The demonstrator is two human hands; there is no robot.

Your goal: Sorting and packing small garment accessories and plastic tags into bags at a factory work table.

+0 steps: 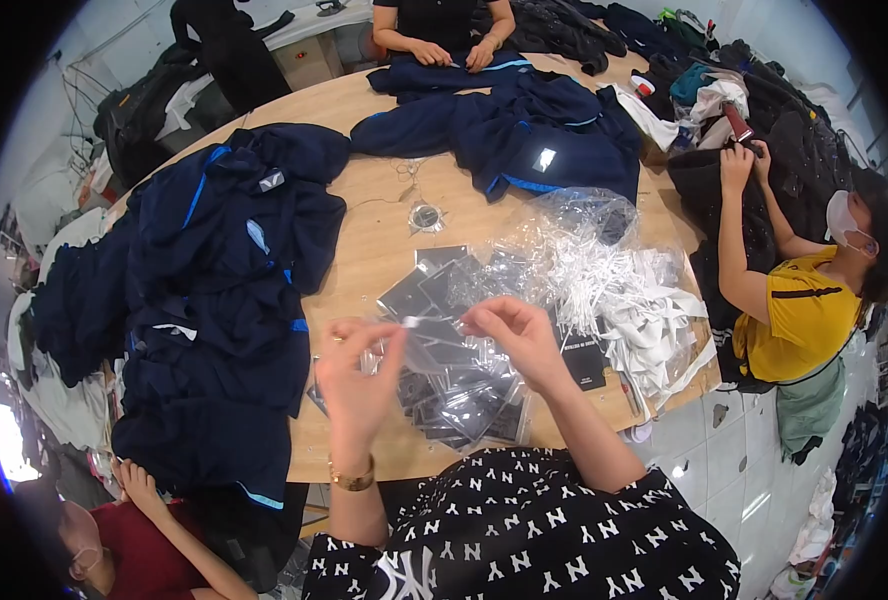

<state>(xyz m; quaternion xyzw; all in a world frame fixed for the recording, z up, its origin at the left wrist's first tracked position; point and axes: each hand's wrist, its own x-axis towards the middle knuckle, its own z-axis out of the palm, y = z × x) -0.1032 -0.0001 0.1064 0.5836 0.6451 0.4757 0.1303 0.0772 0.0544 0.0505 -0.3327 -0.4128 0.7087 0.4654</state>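
Note:
Above the table's near middle, my left hand is pinched and somewhat blurred by motion. A small white piece shows at its fingertips; its kind is unclear. To its right, my right hand has thumb and fingers pressed together, and what they hold, if anything, is too small to make out. A hazy see-through film seems to hang between the hands. Below them lies a loose pile of dark cards in clear plastic sleeves. Beside my right hand is a heap of white strings and ribbons, partly in clear plastic.
Dark navy garments cover the table's left side; more navy garments lie at the far side. A small round object sits mid-table. Co-workers are opposite, at right in a yellow shirt, and at lower left in a red sleeve.

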